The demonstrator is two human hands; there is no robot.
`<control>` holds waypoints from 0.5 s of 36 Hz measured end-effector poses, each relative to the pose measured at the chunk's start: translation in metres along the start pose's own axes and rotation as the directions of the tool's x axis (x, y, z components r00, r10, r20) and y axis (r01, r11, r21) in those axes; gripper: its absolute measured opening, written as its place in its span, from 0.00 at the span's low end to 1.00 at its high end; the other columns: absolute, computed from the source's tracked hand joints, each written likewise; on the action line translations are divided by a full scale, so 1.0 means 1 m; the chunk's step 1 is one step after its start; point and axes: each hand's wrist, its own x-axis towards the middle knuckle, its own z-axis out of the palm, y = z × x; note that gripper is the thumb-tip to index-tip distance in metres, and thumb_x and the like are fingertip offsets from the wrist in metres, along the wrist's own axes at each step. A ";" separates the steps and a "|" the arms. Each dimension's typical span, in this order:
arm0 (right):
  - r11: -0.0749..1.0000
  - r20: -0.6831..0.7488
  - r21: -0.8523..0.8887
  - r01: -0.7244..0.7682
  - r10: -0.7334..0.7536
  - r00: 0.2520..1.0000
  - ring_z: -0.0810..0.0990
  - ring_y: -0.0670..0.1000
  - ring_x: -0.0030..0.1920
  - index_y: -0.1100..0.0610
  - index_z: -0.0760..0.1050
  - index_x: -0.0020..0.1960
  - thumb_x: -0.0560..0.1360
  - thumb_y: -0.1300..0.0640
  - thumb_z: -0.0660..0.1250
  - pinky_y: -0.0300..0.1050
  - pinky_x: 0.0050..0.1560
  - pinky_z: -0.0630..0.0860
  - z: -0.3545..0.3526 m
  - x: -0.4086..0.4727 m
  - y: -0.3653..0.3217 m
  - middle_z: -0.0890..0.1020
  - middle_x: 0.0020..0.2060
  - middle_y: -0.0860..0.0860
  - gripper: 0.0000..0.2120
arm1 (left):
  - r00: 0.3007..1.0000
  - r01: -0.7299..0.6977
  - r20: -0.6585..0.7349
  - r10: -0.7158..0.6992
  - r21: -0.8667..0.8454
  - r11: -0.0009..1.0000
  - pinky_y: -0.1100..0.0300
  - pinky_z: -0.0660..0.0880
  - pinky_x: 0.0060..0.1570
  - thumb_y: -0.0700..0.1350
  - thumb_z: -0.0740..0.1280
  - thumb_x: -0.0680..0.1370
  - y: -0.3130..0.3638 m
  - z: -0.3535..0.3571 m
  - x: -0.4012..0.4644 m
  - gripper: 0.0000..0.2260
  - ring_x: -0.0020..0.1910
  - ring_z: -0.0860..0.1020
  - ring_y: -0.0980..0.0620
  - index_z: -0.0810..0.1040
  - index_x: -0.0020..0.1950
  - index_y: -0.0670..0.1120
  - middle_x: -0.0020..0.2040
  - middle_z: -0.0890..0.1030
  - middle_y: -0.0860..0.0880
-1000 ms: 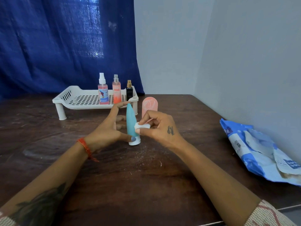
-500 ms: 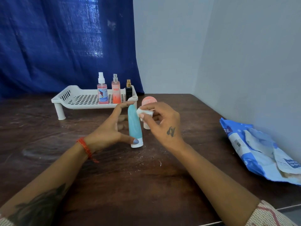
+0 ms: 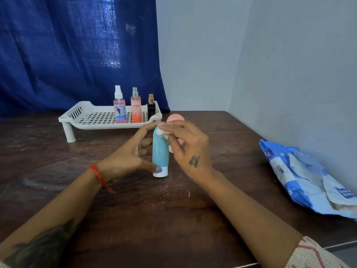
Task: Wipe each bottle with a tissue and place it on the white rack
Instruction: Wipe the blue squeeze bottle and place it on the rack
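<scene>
Left hand (image 3: 125,161) grips upright teal tube (image 3: 160,151) on bench (image 3: 154,219); right hand (image 3: 189,146) pinches tissue (image 3: 163,132) against its top.

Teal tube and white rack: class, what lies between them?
In the head view, only the left hand's fingers and bare table separate teal tube and white rack.

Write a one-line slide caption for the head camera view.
Left hand steadies a teal tube while the right hand wipes its top with a tissue.
</scene>
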 end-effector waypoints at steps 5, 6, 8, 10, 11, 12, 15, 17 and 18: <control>0.997 0.014 0.015 -0.075 0.075 0.997 0.80 0.47 0.50 0.60 0.81 0.55 0.73 0.63 0.70 0.28 0.50 0.72 0.002 0.000 0.002 0.83 0.50 0.54 0.11 | 1.000 -0.023 0.007 0.023 0.014 1.000 0.55 0.76 0.59 0.41 0.78 0.55 0.001 -0.001 0.000 0.45 0.63 0.75 0.51 0.63 0.67 0.62 0.66 0.74 0.49; 0.995 0.016 0.017 -0.096 0.096 0.995 0.80 0.47 0.48 0.59 0.81 0.55 0.73 0.62 0.70 0.28 0.48 0.73 0.002 0.000 0.003 0.83 0.49 0.54 0.11 | 1.000 -0.022 0.009 0.022 0.016 1.000 0.55 0.76 0.59 0.42 0.78 0.55 0.001 -0.001 0.000 0.45 0.64 0.75 0.52 0.63 0.67 0.61 0.66 0.74 0.49; 0.989 0.010 0.025 -0.145 0.145 0.989 0.81 0.48 0.46 0.59 0.81 0.55 0.73 0.61 0.70 0.31 0.46 0.76 0.002 -0.002 0.005 0.84 0.48 0.54 0.11 | 1.000 -0.018 0.012 0.017 0.017 1.000 0.55 0.76 0.59 0.42 0.78 0.55 0.001 -0.001 0.000 0.45 0.63 0.75 0.53 0.63 0.67 0.61 0.66 0.75 0.50; 0.975 0.000 0.038 -0.221 0.221 0.975 0.82 0.49 0.44 0.59 0.80 0.56 0.73 0.61 0.70 0.42 0.44 0.81 0.003 -0.003 0.005 0.84 0.48 0.54 0.11 | 1.000 -0.010 0.011 0.010 0.007 1.000 0.58 0.77 0.56 0.42 0.78 0.55 0.002 -0.001 0.000 0.45 0.62 0.76 0.54 0.64 0.67 0.61 0.64 0.76 0.52; 0.970 -0.011 0.031 -0.243 0.244 0.970 0.82 0.50 0.44 0.59 0.80 0.56 0.74 0.61 0.70 0.44 0.44 0.81 0.003 -0.003 0.005 0.84 0.48 0.55 0.12 | 1.000 -0.008 0.011 0.008 0.006 1.000 0.59 0.77 0.55 0.42 0.78 0.55 0.002 0.000 0.000 0.45 0.62 0.76 0.54 0.64 0.67 0.61 0.64 0.77 0.52; 0.970 -0.029 0.016 -0.242 0.243 0.970 0.82 0.49 0.44 0.59 0.79 0.57 0.74 0.60 0.69 0.44 0.44 0.81 0.003 -0.001 0.005 0.84 0.48 0.55 0.12 | 1.000 -0.007 0.012 0.007 0.012 1.000 0.59 0.77 0.55 0.42 0.78 0.55 0.003 0.000 -0.001 0.45 0.62 0.76 0.55 0.64 0.67 0.61 0.63 0.77 0.53; 0.989 -0.051 0.030 -0.147 0.149 0.988 0.81 0.47 0.47 0.59 0.79 0.56 0.75 0.60 0.68 0.38 0.47 0.79 0.000 0.003 0.000 0.83 0.49 0.53 0.10 | 1.000 0.004 0.016 -0.005 0.032 0.999 0.57 0.77 0.57 0.42 0.78 0.55 0.003 0.000 -0.001 0.46 0.62 0.76 0.53 0.63 0.69 0.60 0.63 0.77 0.52; 0.998 -0.027 0.029 -0.053 0.054 0.998 0.80 0.47 0.50 0.60 0.81 0.53 0.74 0.62 0.69 0.34 0.52 0.76 0.000 0.004 -0.002 0.84 0.49 0.53 0.09 | 1.000 0.007 0.020 -0.007 0.021 1.000 0.55 0.77 0.58 0.41 0.78 0.56 0.002 -0.001 -0.002 0.46 0.62 0.77 0.51 0.62 0.69 0.58 0.63 0.77 0.49; 0.999 -0.015 0.031 -0.020 0.020 1.000 0.80 0.47 0.51 0.61 0.81 0.53 0.73 0.63 0.70 0.33 0.54 0.74 0.000 0.004 -0.002 0.84 0.49 0.53 0.09 | 1.000 0.006 0.020 -0.007 0.014 1.000 0.55 0.77 0.57 0.40 0.78 0.56 0.002 -0.001 -0.002 0.46 0.62 0.77 0.50 0.62 0.69 0.58 0.64 0.77 0.48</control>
